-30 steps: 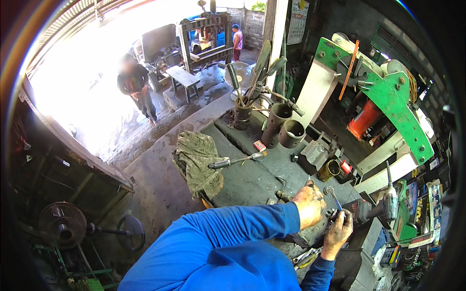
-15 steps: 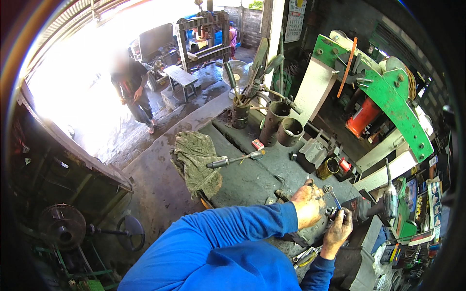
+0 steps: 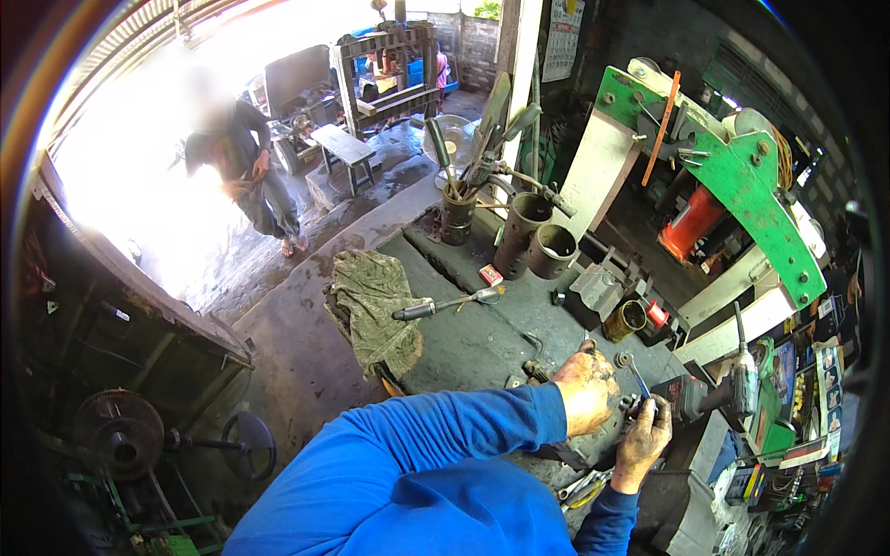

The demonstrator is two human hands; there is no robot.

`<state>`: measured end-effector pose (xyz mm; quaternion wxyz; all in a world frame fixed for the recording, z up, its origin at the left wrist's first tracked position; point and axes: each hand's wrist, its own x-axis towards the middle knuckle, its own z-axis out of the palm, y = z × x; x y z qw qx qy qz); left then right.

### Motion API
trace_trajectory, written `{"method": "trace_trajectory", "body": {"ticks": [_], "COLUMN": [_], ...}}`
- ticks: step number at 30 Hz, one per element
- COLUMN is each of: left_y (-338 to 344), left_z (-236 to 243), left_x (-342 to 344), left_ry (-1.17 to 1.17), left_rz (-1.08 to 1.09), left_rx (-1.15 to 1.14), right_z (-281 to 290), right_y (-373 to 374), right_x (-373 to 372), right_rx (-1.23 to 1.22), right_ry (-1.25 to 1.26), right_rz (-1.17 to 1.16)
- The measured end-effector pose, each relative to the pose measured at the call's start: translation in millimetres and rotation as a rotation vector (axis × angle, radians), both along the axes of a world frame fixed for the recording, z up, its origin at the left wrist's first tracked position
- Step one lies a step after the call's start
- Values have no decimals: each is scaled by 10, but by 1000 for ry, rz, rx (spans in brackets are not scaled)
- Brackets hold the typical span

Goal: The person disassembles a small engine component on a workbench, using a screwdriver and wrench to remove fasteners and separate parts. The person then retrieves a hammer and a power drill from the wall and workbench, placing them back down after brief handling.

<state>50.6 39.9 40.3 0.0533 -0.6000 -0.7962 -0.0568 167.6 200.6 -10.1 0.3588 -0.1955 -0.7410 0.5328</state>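
Note:
My left hand (image 3: 586,392) is closed over something hidden by its fingers at the bench's work spot, its knuckles greasy. Just right of it, my right hand (image 3: 644,435) grips the lower end of a wrench (image 3: 636,375), whose ring end points forward. A small metal fitting (image 3: 535,371) lies beside the left hand, and a cordless power tool (image 3: 743,380) stands to the right. Several loose hand tools (image 3: 579,486) lie below my hands.
The bench (image 3: 464,338) bears a dirty rag (image 3: 371,306), long tool (image 3: 436,306), red box (image 3: 491,275) and several metal canisters (image 3: 524,232). Behind right stands a green-white press (image 3: 742,185). A person (image 3: 250,176) is outside the doorway near a small bench (image 3: 343,144).
The person outside has moved leftward and a little nearer. Both my hands stay at the same spot, with only slight movement of the wrench and fingers.

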Motion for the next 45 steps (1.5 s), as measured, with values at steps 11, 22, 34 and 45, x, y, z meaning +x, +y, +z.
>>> {"method": "trace_trajectory", "body": {"ticks": [11, 22, 34, 45], "left_y": [59, 29, -43, -12], "left_z": [71, 168, 130, -109], "left_x": [-7, 32, 38, 33], "left_ry": [-75, -46, 23, 2], "left_rz": [37, 20, 17, 17], "left_rx": [-81, -99, -70, 94], "right_z": [38, 46, 5, 269], "right_y": [-37, -27, -4, -129], "right_x": [-8, -2, -10, 317], "right_rx": [-17, 1, -74, 319], "right_ry": [10, 4, 50, -78], "right_rz": [-18, -3, 20, -156]}}
